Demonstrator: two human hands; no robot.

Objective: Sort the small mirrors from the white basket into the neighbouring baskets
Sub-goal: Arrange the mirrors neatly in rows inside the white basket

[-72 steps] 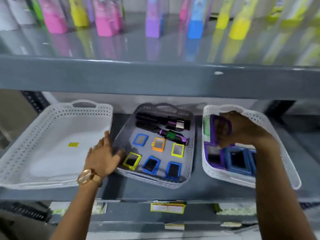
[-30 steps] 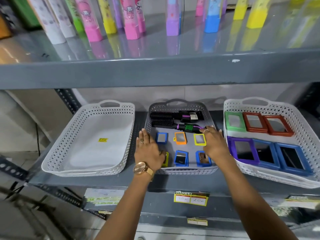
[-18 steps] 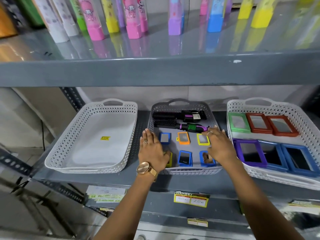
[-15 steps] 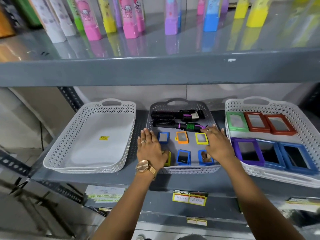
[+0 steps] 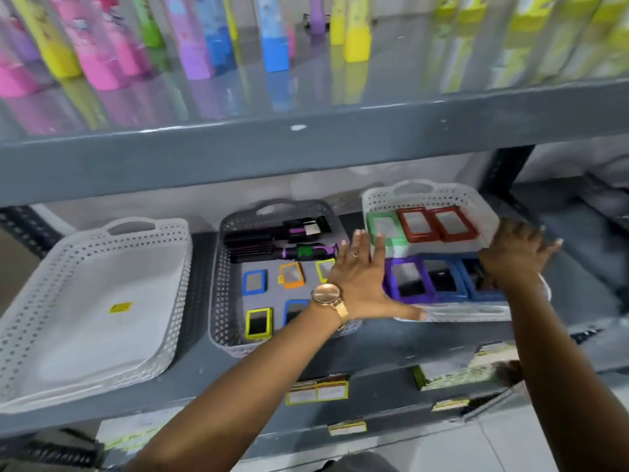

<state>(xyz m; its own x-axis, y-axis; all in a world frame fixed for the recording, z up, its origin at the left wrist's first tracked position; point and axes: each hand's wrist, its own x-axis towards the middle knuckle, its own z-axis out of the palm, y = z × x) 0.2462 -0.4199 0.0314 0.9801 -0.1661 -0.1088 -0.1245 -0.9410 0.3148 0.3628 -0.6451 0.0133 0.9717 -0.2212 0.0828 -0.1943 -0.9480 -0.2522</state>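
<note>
A grey basket (image 5: 218,301) in the middle of the shelf holds small mirrors: blue (image 5: 254,282), orange (image 5: 292,274), yellow (image 5: 258,322), and others partly hidden under my left arm. The white basket on the right (image 5: 425,194) holds larger mirrors: green (image 5: 386,228), two red (image 5: 413,223), purple (image 5: 406,279) and blue (image 5: 442,279). My left hand (image 5: 360,277) lies open with spread fingers against that basket's left side, thumb along its front rim. My right hand (image 5: 517,257) is open at its right side. Neither hand holds a mirror.
A second white basket (image 5: 102,301) at the left holds only a yellow sticker (image 5: 121,307). Black hairbrushes (image 5: 272,240) lie at the back of the grey basket. The upper shelf edge (image 5: 306,151) overhangs, with colourful bottles on it. Price labels (image 5: 318,391) hang on the lower shelf's front.
Both hands have left the grey basket and moved right to the two sides of the right white basket. The view has shifted and now blurs with the motion.
</note>
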